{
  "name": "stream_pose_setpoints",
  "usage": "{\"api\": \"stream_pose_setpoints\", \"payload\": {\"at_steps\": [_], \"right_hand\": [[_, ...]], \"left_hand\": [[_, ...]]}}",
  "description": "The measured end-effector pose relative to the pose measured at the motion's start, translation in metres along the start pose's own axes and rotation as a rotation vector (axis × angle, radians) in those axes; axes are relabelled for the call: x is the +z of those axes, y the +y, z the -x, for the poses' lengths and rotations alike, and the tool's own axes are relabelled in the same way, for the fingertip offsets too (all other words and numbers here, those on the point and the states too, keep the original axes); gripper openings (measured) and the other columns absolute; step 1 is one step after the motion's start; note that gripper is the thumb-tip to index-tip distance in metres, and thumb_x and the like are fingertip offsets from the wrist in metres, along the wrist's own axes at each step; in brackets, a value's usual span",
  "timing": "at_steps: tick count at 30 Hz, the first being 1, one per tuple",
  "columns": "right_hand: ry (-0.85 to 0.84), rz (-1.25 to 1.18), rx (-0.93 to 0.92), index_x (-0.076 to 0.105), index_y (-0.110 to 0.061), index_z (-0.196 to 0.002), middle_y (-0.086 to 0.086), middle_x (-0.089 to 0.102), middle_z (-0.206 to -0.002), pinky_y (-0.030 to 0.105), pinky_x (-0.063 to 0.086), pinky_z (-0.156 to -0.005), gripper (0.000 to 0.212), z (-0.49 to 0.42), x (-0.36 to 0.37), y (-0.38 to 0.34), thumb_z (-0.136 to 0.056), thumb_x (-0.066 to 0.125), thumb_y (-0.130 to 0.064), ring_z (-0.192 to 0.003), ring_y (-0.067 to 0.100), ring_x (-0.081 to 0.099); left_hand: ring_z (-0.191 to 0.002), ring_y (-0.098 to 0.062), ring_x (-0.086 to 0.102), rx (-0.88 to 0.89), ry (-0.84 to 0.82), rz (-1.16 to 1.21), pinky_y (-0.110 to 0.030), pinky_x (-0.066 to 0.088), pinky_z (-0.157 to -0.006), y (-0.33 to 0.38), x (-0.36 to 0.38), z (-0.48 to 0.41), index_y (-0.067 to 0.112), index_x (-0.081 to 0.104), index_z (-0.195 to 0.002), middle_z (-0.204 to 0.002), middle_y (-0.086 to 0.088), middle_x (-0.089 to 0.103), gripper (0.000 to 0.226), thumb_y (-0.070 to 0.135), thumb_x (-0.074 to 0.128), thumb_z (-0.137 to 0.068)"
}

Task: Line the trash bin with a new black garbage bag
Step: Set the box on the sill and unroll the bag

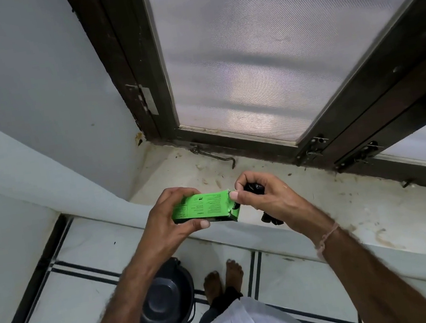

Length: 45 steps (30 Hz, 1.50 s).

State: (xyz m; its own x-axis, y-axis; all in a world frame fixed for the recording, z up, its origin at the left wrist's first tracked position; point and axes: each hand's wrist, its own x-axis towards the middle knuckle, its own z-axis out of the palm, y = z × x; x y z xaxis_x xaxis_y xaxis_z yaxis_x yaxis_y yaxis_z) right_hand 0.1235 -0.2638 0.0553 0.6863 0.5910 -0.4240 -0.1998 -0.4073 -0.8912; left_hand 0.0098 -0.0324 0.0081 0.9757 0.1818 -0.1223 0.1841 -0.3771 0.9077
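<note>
My left hand (pixel 169 219) grips a bright green cardboard box (pixel 203 207) of garbage bags, held level in front of me above the sill's edge. My right hand (pixel 263 198) is at the box's open right end, its fingers closed around a rolled black garbage bag (pixel 271 219) whose ends stick out above and below the palm. The dark grey trash bin (pixel 166 301) stands on the floor below, partly hidden by my left forearm; its inside looks bare.
A stained white window sill (pixel 322 200) runs under the dark-framed mesh window (pixel 260 57), with a metal hook latch (pixel 214 157) lying on it. White walls close in on the left. My bare feet (pixel 224 278) stand on white tiles beside the bin.
</note>
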Motion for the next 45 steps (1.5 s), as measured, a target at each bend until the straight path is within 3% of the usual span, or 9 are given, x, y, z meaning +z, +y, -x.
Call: {"api": "stream_pose_setpoints", "payload": {"at_steps": [7,13,16,26,31,33,35,39,45], "right_hand": [[0.062,-0.038,-0.060,0.063,-0.002,-0.101,-0.014,0.064,-0.075,0.024,0.044,-0.044,0.022,0.001,0.008,0.009,-0.099,0.071,-0.023,-0.057,-0.002,0.053],[0.289,-0.226,-0.067,0.065,-0.022,-0.110,0.011,0.068,-0.096,0.027,0.052,-0.048,0.019,0.001,0.033,0.024,-0.095,0.076,-0.020,-0.070,0.002,0.063],[0.332,-0.284,-0.050,0.073,-0.022,-0.112,0.004,0.069,-0.087,0.028,0.052,-0.046,0.017,-0.006,0.042,0.034,-0.096,0.075,-0.016,-0.071,0.006,0.063],[0.312,-0.196,0.055,0.073,-0.021,-0.129,-0.006,0.068,-0.101,0.026,0.055,-0.053,0.031,-0.044,0.045,0.050,-0.099,0.071,-0.017,-0.067,-0.005,0.064],[0.349,-0.272,0.075,0.074,-0.020,-0.119,0.000,0.072,-0.096,0.030,0.058,-0.058,0.019,-0.029,0.046,0.051,-0.102,0.067,-0.026,-0.075,0.009,0.061],[0.329,-0.375,0.087,0.073,-0.016,-0.118,0.002,0.070,-0.093,0.028,0.056,-0.053,0.024,-0.019,0.054,0.044,-0.106,0.060,-0.031,-0.074,0.016,0.058],[0.281,-0.472,0.115,0.073,-0.014,-0.120,0.006,0.072,-0.095,0.029,0.056,-0.053,0.033,-0.012,0.068,0.033,-0.107,0.053,-0.037,-0.069,0.021,0.061],[0.225,-0.560,0.206,0.078,-0.020,-0.116,0.009,0.080,-0.110,0.044,0.064,-0.081,0.047,-0.003,0.114,0.016,-0.107,0.045,-0.052,-0.099,0.030,0.077],[0.158,-0.551,0.255,0.081,-0.021,-0.113,-0.009,0.082,-0.093,0.015,0.058,-0.070,0.055,0.009,0.178,-0.003,-0.104,0.044,-0.060,-0.085,-0.001,0.077]], "left_hand": [[-0.111,0.006,0.055,-0.022,0.005,-0.027,-0.003,0.043,-0.080,0.001,0.006,0.000,0.032,0.069,-0.119,-0.120,0.013,0.059,0.058,0.044,0.090,-0.067],[-0.110,-0.004,0.057,-0.053,0.158,-0.054,-0.003,0.042,-0.079,-0.007,0.022,-0.001,0.029,0.068,-0.119,-0.118,0.007,0.060,0.055,0.035,0.092,-0.071],[-0.110,-0.008,0.057,-0.066,0.205,-0.105,-0.002,0.040,-0.079,-0.014,0.026,-0.007,0.028,0.069,-0.120,-0.118,0.004,0.058,0.055,0.031,0.093,-0.071],[-0.137,-0.034,0.044,-0.066,0.211,-0.493,-0.052,0.041,-0.111,-0.033,0.017,-0.051,0.031,0.065,-0.131,-0.149,-0.011,0.046,0.061,0.039,0.087,-0.074],[-0.143,-0.033,0.035,-0.068,0.322,-0.667,-0.053,0.037,-0.111,-0.021,0.025,-0.026,0.026,0.052,-0.146,-0.154,-0.011,0.038,0.080,0.047,0.084,-0.075],[-0.122,-0.025,0.051,-0.060,0.438,-0.536,-0.043,0.049,-0.097,-0.007,0.033,-0.006,0.021,0.057,-0.133,-0.134,-0.005,0.052,0.059,0.043,0.079,-0.084],[-0.105,-0.013,0.062,-0.173,0.369,-0.179,-0.037,0.057,-0.087,0.010,0.040,0.013,0.025,0.058,-0.120,-0.116,0.005,0.062,0.037,0.047,0.069,-0.092],[-0.104,-0.013,0.073,-0.457,0.098,0.482,-0.045,0.061,-0.092,0.032,0.054,0.052,0.028,0.059,-0.120,-0.114,-0.001,0.075,0.047,0.068,0.046,-0.096],[-0.108,-0.013,0.073,-0.573,0.316,0.592,-0.047,0.058,-0.098,0.019,0.039,0.088,0.028,0.068,-0.117,-0.109,0.003,0.079,0.034,0.054,0.051,-0.102]]}}
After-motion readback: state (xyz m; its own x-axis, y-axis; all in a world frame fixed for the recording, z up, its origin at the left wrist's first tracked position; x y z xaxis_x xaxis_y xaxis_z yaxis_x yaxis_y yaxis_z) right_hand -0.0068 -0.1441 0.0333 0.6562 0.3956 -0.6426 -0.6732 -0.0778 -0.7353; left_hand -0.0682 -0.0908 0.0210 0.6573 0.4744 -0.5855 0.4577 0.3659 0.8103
